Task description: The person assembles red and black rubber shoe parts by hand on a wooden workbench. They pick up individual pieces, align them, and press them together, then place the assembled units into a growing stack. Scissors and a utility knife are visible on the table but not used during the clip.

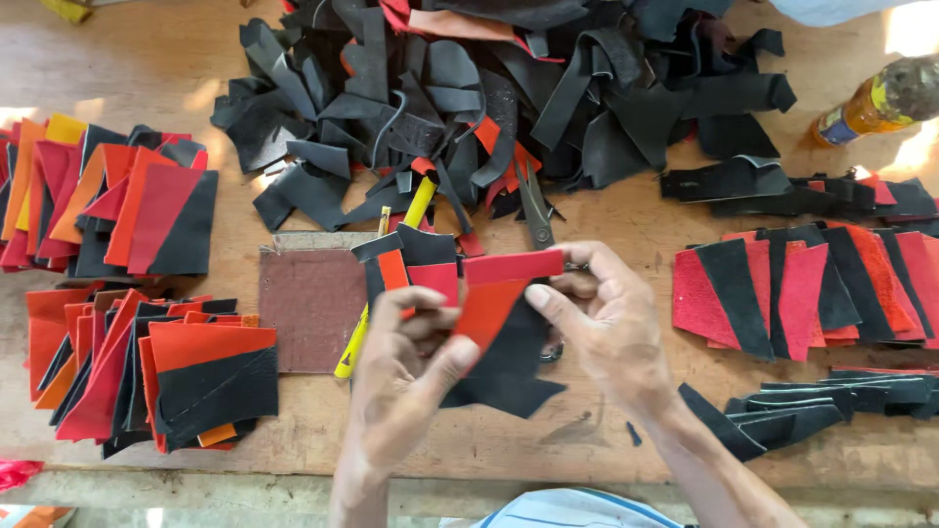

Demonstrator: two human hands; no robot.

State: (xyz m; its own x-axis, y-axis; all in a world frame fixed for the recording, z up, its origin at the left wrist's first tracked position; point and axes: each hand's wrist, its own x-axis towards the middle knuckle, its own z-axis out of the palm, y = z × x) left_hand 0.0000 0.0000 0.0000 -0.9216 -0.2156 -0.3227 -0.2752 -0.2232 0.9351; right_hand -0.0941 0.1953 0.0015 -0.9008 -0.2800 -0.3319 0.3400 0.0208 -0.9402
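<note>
Two hands hold a red-and-black leather piece above the counter's near edge.

The left hand [406,376] pinches the red-and-black piece [494,323] from the left with thumb and fingers; the right hand [606,328] grips its right side. A brown pad [313,308] and a yellow tool [357,342] lie just behind. A black scrap heap [489,88] fills the far edge, with sorted stacks [147,372] on the counter [156,59] at both sides.
</note>
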